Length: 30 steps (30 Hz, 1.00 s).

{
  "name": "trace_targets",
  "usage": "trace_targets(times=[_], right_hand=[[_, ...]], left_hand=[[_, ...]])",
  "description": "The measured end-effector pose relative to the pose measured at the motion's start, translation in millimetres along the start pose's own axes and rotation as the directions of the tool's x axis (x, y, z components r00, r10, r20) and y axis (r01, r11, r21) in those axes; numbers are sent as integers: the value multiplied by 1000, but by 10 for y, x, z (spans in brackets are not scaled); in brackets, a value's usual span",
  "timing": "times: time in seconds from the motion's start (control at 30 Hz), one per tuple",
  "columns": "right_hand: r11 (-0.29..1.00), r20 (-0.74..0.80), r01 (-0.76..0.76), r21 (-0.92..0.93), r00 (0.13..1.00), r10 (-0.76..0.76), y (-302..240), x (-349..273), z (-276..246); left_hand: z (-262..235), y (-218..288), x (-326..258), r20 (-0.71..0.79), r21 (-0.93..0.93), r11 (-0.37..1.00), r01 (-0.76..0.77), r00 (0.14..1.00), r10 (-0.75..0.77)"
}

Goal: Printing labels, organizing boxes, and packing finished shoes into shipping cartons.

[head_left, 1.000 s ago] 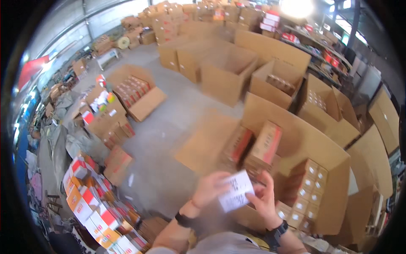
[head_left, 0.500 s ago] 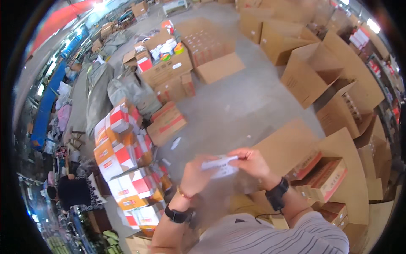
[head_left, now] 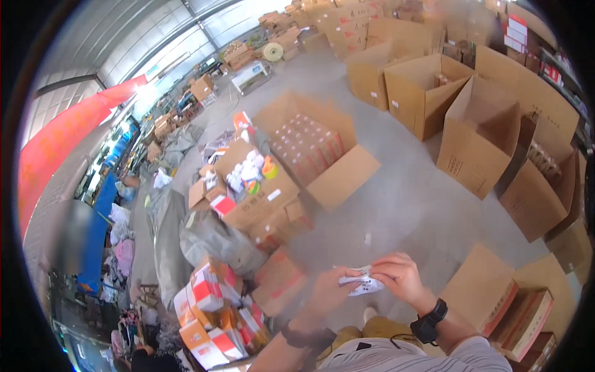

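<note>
A small white printed paper slip (head_left: pixel 365 286) is held up in front of my body. My right hand (head_left: pixel 401 278) pinches its upper right corner between thumb and fingers. At the slip's left edge, my left hand (head_left: pixel 325 292) is closed on it, a little smeared by motion. Dark bands circle both of my wrists. Below the hands my trousers and one shoe tip show above the grey floor (head_left: pixel 372 226). Left of my forearm stands a stack of white, orange and red boxes (head_left: pixel 207 341).
Ahead, a large open carton (head_left: pixel 341 177) holds rows of packed items. Beside it, another carton (head_left: pixel 263 208) is filled with white and coloured things. Several tall open cartons (head_left: pixel 480 139) line the right. Near my right arm lies an open carton with long boxes (head_left: pixel 520 319).
My view has tilted up and swung, so cartons appear lower and more of the hall shows. Both hands still hold the slip, now lower right in view, its printed side showing more clearly.
</note>
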State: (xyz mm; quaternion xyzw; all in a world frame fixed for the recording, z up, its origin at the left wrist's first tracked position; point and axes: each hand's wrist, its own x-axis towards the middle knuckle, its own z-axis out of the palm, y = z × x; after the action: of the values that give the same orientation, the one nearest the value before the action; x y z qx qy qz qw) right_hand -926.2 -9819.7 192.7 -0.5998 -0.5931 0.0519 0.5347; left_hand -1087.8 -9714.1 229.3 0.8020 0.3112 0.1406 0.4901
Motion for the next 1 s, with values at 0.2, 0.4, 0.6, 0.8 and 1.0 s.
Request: trace_targets(times=[0.2, 0.4, 0.6, 0.8, 1.0], right_hand=[[977, -153, -74, -200, 987, 44, 739, 1166, -108], [883, -258, -77, -463, 965, -52, 1991, 1805, -434], [758, -502, -332, -561, 865, 8, 2785, 2269, -1294], [697, -869, -670, 255, 157, 469, 3992, 1800, -2192], [475, -696, -702, 530, -41, 716, 5099, 1569, -2546]], left_hand=[[-297, 71, 1611, 66, -18, 996, -93, 993, 94], [-12, -15, 3494, 318, -197, 946, -259, 895, 311], [749, 312, 5353, 619, -320, 938, -132, 720, 313], [2155, 866, 7400, 294, -278, 884, -376, 843, 450], [3728, 801, 8940, 502, 215, 628, -748, 636, 586]])
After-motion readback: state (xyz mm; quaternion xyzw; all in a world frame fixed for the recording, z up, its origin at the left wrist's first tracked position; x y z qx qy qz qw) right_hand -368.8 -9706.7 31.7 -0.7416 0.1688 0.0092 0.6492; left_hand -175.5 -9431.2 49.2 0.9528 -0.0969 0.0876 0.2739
